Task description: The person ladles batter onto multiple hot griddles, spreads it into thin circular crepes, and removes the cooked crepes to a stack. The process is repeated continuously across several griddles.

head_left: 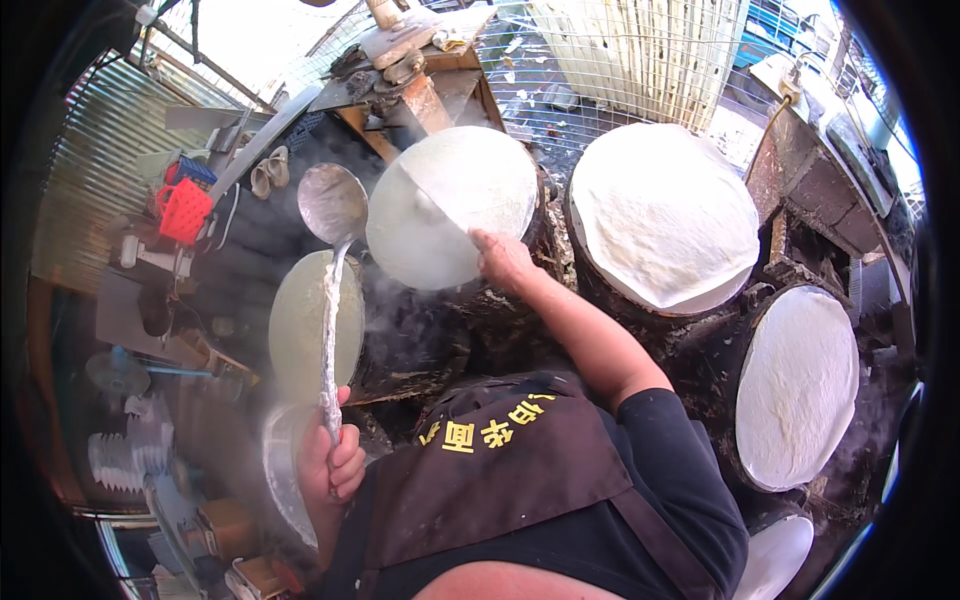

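Observation:
My left hand [342,462] is closed around the handle of a long metal ladle [333,203]. The ladle stands upright, bowl at the top, with white batter smeared along its handle. Ahead, a round pale surface [490,175] lies on a drum-like stand, with steam over its left part. A straight edge crosses that surface and ends at the fingertips of my right hand [506,264]. The fingers there are pressed together at the near rim; what they pinch is too thin to make out. Below the ladle bowl is another round pale surface [315,325], partly behind the handle.
To the right, a white sheet [665,215] covers a round top, its edge overhanging. Farther right are another white-covered round [797,390] and a partly visible one [778,560]. A metal basin [285,470] sits beside my left forearm. A red basket [183,211] is at far left.

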`<action>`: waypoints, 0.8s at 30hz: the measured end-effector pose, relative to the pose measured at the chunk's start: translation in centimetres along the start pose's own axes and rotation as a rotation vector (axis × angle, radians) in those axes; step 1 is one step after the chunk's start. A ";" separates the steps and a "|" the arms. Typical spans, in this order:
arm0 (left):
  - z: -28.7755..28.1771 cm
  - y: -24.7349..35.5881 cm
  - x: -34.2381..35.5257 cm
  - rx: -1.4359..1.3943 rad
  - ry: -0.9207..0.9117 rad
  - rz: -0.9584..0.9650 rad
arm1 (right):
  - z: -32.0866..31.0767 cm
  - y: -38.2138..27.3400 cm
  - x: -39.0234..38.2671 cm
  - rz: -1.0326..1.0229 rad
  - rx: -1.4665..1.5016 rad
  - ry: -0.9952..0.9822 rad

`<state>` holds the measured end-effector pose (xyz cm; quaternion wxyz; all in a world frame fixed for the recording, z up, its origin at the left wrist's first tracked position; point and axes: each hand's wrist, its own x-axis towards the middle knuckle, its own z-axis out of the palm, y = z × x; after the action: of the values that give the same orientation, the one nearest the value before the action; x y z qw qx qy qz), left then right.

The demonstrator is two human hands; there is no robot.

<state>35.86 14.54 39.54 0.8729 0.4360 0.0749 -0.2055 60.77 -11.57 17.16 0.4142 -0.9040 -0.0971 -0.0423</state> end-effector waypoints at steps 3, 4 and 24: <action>0.6 -0.4 0.0 -0.008 0.036 0.003 | -0.9 1.7 1.6 -0.002 0.017 0.044; 0.4 -0.6 0.2 -0.027 0.060 -0.001 | -1.5 2.1 2.1 0.070 -0.059 0.019; -6.9 -1.5 18.4 0.731 0.316 -0.023 | 2.0 0.5 -15.3 0.162 0.384 0.104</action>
<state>52.17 13.82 28.52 0.6354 0.7434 0.1353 -0.1589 45.88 -12.55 13.08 0.5852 -0.8100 -0.0089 -0.0363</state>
